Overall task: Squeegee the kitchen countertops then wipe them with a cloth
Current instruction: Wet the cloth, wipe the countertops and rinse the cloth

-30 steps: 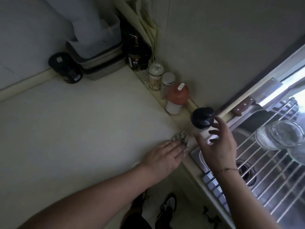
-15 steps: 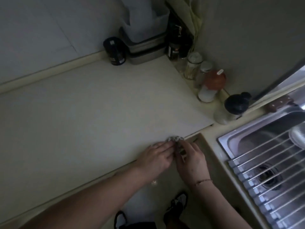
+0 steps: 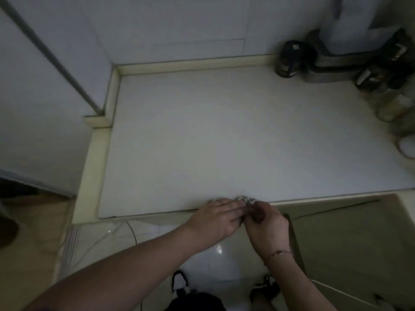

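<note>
A small speckled cloth point(image 3: 247, 200) lies bunched at the front edge of the pale countertop point(image 3: 224, 135). My left hand point(image 3: 215, 217) rests on it with straight fingers laid flat over its left part. My right hand point(image 3: 266, 223) meets it from the right, fingers curled and pinching the cloth at the counter's edge. Most of the cloth is hidden under the two hands. No squeegee is in view.
A dark jar point(image 3: 288, 59), stacked metal trays point(image 3: 332, 66) and several bottles and jars point(image 3: 390, 102) crowd the back right corner. A raised cream lip point(image 3: 112, 90) borders the counter on the left and back. An open cabinet door point(image 3: 350, 232) is below right.
The view has swung left, and the sink has left the frame. My right hand came from the black-capped bottle to the cloth; both hands have slid with it leftwards along the front edge.
</note>
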